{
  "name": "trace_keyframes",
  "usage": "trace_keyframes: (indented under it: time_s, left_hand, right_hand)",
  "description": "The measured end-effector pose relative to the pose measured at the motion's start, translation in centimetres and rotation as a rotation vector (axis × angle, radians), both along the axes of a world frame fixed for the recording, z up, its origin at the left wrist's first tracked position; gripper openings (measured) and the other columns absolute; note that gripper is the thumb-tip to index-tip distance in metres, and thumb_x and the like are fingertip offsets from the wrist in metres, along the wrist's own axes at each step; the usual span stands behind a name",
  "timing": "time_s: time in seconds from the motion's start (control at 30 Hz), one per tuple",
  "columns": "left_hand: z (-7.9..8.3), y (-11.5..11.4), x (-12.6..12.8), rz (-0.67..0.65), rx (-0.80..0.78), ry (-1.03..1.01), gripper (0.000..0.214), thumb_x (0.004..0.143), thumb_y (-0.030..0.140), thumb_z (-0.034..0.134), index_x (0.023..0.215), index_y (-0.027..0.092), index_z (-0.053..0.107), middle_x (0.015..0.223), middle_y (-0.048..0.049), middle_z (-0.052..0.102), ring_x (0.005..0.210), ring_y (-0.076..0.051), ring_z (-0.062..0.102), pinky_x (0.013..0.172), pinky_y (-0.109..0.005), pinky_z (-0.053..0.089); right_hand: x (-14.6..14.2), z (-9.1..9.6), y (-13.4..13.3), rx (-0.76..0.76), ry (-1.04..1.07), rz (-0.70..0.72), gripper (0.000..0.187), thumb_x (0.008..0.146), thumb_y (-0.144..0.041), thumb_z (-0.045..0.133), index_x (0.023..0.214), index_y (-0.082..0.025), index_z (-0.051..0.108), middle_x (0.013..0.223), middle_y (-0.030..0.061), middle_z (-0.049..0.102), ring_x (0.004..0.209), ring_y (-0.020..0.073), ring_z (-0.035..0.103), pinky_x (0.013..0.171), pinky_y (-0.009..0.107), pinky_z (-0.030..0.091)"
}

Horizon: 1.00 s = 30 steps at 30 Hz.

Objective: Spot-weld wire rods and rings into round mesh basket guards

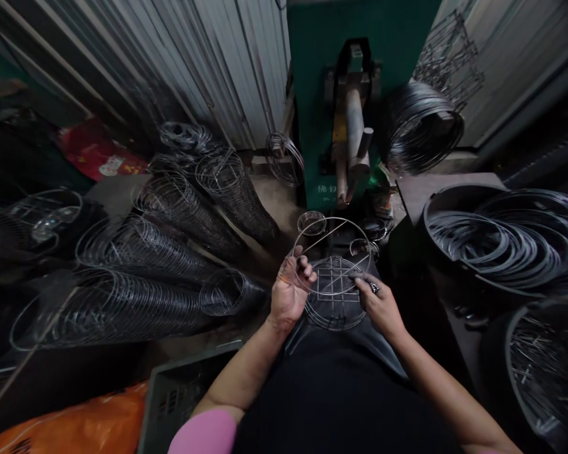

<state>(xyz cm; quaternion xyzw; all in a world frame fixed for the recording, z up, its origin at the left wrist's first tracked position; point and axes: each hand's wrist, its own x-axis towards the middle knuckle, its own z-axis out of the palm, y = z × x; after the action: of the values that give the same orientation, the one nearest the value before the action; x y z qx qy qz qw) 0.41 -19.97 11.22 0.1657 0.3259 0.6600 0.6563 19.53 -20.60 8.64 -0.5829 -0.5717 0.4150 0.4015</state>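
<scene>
My left hand (291,291) grips a wire ring (332,219) by its left side, with thumb and fingers closed. My right hand (377,302) pinches at the ring's right side, where a short wire (360,263) crosses the rim; whether it holds the ring or that wire I cannot tell. Another straight wire (325,234) runs across the ring's upper part. Under the ring, on my lap, lie round wire racks (335,326) with crossed bars. Just beyond stands a green machine (310,75) with a thick metal arm (355,120) pointing down toward the ring.
Long stacks of wire rings (146,302) lie to my left. At right, a round tub (428,221) holds wire rings (492,243), and another tub (506,353) holds short wires. A wire coil (423,129) hangs beside the machine. A crate (158,391) stands at lower left.
</scene>
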Motion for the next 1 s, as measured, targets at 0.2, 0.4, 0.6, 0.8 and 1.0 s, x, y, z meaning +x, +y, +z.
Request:
trace_keyframes:
  time_s: [0.2, 0.4, 0.6, 0.8, 1.0]
  left_hand:
    - [-2.3, 0.4, -1.5, -0.225, -0.061, 0.539, 0.053, 0.072, 0.030, 0.067, 0.121, 0.015, 0.053, 0.083, -0.0017, 0.062, 0.069, -0.009, 0.055, 0.069, -0.022, 0.045]
    - [-5.2, 0.3, -2.3, -0.300, -0.104, 1.293, 0.043, 0.073, 0.025, 0.059, 0.116, 0.019, 0.060, 0.086, -0.0036, 0.068, 0.081, -0.020, 0.061, 0.082, -0.033, 0.045]
    - [-5.7, -0.7, -2.0, -0.322, -0.078, 1.424, 0.045, 0.074, 0.024, 0.057, 0.119, 0.020, 0.057, 0.098, -0.0057, 0.067, 0.090, -0.022, 0.060, 0.086, -0.035, 0.044]
    - [-6.3, -0.9, -1.7, -0.326, -0.006, 1.382, 0.042, 0.078, 0.023, 0.053, 0.119, 0.020, 0.057, 0.108, -0.0079, 0.064, 0.103, -0.024, 0.056, 0.094, -0.037, 0.040]
    - [-6.7, -2.0, -2.4, -0.529, 0.073, 1.430, 0.075, 0.075, 0.051, 0.058, 0.138, 0.019, 0.032, 0.111, -0.0096, 0.056, 0.106, -0.025, 0.051, 0.097, -0.039, 0.036]
  right_hand:
    - [2.6, -2.0, 1.6, 0.012, -0.142, -0.016, 0.040, 0.079, -0.040, 0.050, 0.107, -0.016, 0.064, 0.103, 0.0101, 0.067, 0.099, 0.0256, 0.061, 0.086, 0.038, 0.048]
    - [3.0, -4.7, 1.7, 0.059, -0.252, -0.018, 0.040, 0.080, -0.039, 0.047, 0.110, -0.019, 0.063, 0.103, 0.0083, 0.068, 0.095, 0.0249, 0.063, 0.084, 0.038, 0.050]
    - [3.3, -5.0, 1.8, 0.064, -0.301, 0.013, 0.040, 0.080, -0.038, 0.046, 0.109, -0.018, 0.064, 0.104, 0.0086, 0.068, 0.097, 0.0247, 0.063, 0.086, 0.038, 0.049]
    - [3.9, -5.0, 2.0, 0.029, -0.218, 0.039, 0.040, 0.079, -0.039, 0.049, 0.109, -0.018, 0.063, 0.104, 0.0083, 0.068, 0.096, 0.0244, 0.062, 0.087, 0.038, 0.048]
    - [4.3, -4.4, 1.4, -0.129, -0.026, 0.026, 0.046, 0.072, -0.043, 0.062, 0.110, -0.017, 0.063, 0.098, 0.0080, 0.068, 0.091, 0.0229, 0.062, 0.081, 0.036, 0.049]
